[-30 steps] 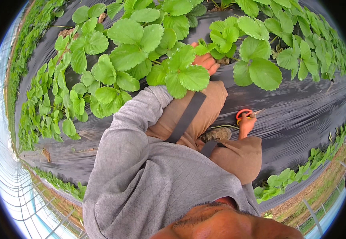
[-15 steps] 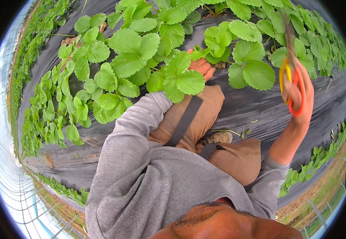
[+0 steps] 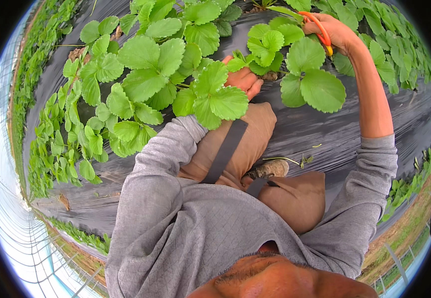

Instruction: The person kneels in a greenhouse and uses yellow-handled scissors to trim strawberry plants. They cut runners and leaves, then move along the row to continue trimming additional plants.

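Near the top right of the frame the right hand (image 3: 337,31) was closed around the orange handles of a pair of scissors (image 3: 320,29), its fingers wrapped through the loops; the blades were hidden behind leaves, so whether they were open or shut could not be told. The hand sat just above a small leafy plant (image 3: 295,64) in the upper middle of the picture, whose broad green leaves lay right below the wrist.

Left of that, near the upper centre, the left hand (image 3: 244,79) reached in among the leaves of a bigger plant (image 3: 161,64). Its fingers were curled together, but leaves covered most of them and it could not be told whether they gripped a stem.

Both plants grew through black plastic sheeting (image 3: 324,129) that ran across the middle of the frame. A few loose cut stems (image 3: 295,160) lay on it right of centre, beside a brown shoe (image 3: 270,170). The person wore a grey sweater (image 3: 185,228) and tan trousers (image 3: 245,144), filling the lower half.
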Demonstrator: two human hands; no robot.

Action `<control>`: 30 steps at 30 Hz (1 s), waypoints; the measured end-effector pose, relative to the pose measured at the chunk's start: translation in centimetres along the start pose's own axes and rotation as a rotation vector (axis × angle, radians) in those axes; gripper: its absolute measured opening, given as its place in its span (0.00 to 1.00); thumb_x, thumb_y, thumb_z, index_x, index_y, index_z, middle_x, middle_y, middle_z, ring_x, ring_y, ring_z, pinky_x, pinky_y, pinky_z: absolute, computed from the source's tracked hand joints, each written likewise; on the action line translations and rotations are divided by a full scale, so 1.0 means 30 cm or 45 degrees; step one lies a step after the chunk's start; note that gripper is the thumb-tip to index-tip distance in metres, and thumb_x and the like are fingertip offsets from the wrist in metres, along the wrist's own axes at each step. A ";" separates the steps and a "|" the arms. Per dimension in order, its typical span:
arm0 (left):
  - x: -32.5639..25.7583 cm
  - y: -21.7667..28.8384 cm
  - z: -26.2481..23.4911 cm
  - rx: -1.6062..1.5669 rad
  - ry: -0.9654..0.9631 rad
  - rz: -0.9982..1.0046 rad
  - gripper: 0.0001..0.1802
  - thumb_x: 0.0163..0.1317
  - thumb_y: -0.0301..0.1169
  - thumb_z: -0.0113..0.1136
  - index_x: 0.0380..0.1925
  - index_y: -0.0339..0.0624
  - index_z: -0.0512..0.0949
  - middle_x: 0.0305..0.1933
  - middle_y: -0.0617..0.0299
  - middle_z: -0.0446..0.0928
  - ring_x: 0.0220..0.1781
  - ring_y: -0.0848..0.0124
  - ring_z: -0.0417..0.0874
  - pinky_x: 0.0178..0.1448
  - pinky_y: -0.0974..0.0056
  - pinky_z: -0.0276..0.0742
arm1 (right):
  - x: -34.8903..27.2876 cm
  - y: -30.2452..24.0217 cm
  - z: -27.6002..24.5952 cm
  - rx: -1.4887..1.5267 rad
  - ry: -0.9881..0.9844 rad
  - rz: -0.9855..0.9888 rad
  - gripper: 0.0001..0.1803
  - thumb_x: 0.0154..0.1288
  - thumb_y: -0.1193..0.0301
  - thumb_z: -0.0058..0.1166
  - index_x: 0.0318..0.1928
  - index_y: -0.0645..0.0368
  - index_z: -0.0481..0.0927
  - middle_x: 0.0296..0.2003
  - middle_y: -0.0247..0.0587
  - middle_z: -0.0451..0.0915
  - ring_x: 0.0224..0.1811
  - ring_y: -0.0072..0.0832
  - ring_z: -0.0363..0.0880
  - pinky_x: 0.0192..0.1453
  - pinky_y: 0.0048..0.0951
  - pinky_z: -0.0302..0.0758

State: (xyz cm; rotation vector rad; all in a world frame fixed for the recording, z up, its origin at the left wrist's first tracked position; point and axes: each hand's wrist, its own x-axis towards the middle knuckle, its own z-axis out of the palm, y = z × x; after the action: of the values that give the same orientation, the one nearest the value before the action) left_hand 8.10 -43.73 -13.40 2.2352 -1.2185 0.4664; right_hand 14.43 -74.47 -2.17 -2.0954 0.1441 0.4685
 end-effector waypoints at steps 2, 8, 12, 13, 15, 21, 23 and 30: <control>-0.002 0.002 -0.002 0.003 0.004 -0.006 0.07 0.58 0.34 0.65 0.36 0.49 0.82 0.41 0.66 0.83 0.44 0.62 0.84 0.63 0.43 0.68 | 0.016 0.017 0.007 0.067 0.019 0.049 0.13 0.60 0.62 0.59 0.41 0.56 0.78 0.26 0.24 0.70 0.25 0.13 0.66 0.25 0.20 0.62; 0.002 -0.001 0.006 -0.007 0.078 0.008 0.06 0.55 0.33 0.65 0.33 0.48 0.82 0.39 0.65 0.83 0.42 0.61 0.84 0.62 0.43 0.69 | 0.039 0.051 0.020 0.195 0.013 0.055 0.17 0.63 0.59 0.58 0.47 0.56 0.78 0.31 0.23 0.72 0.27 0.13 0.67 0.28 0.19 0.64; 0.006 -0.003 0.005 -0.019 0.078 0.023 0.06 0.53 0.32 0.66 0.31 0.47 0.81 0.37 0.65 0.82 0.39 0.60 0.83 0.62 0.43 0.69 | 0.069 0.062 0.008 0.093 -0.090 0.159 0.22 0.65 0.54 0.60 0.51 0.57 0.79 0.35 0.23 0.75 0.33 0.13 0.69 0.34 0.18 0.66; 0.007 -0.002 0.004 -0.038 0.092 0.015 0.06 0.53 0.32 0.66 0.30 0.47 0.81 0.36 0.65 0.82 0.39 0.60 0.83 0.62 0.43 0.69 | 0.081 0.065 0.009 0.092 -0.064 0.134 0.24 0.66 0.53 0.60 0.54 0.57 0.79 0.36 0.23 0.75 0.34 0.13 0.69 0.35 0.18 0.65; 0.009 0.003 0.005 -0.034 0.111 0.006 0.06 0.52 0.32 0.67 0.30 0.47 0.81 0.35 0.65 0.82 0.38 0.60 0.83 0.61 0.43 0.69 | 0.106 0.077 0.024 0.082 -0.010 0.110 0.28 0.67 0.50 0.60 0.58 0.57 0.79 0.38 0.24 0.75 0.36 0.13 0.69 0.38 0.18 0.65; 0.006 0.004 0.006 -0.016 0.074 -0.004 0.05 0.53 0.31 0.66 0.30 0.47 0.81 0.36 0.65 0.82 0.39 0.60 0.84 0.62 0.43 0.68 | 0.161 0.093 0.033 0.226 -0.205 0.082 0.31 0.68 0.50 0.60 0.62 0.58 0.76 0.45 0.31 0.79 0.33 0.16 0.75 0.32 0.20 0.76; 0.005 0.004 0.007 -0.021 0.069 -0.008 0.05 0.53 0.31 0.66 0.31 0.47 0.81 0.37 0.64 0.82 0.40 0.60 0.84 0.63 0.42 0.68 | 0.186 0.095 0.050 0.169 -0.093 0.156 0.30 0.69 0.51 0.59 0.62 0.59 0.76 0.44 0.33 0.81 0.34 0.17 0.79 0.30 0.21 0.79; 0.010 0.009 -0.001 -0.017 0.069 -0.006 0.07 0.53 0.32 0.66 0.33 0.47 0.82 0.38 0.64 0.82 0.42 0.61 0.84 0.63 0.42 0.68 | 0.244 0.109 0.077 0.062 -0.054 0.156 0.30 0.69 0.52 0.59 0.62 0.60 0.77 0.39 0.35 0.83 0.33 0.18 0.79 0.31 0.23 0.76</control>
State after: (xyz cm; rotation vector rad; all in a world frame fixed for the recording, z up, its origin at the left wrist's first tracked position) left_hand 8.01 -44.02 -13.13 2.1993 -1.1851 0.5125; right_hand 19.61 -73.71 -8.69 -2.0350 0.2573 0.5770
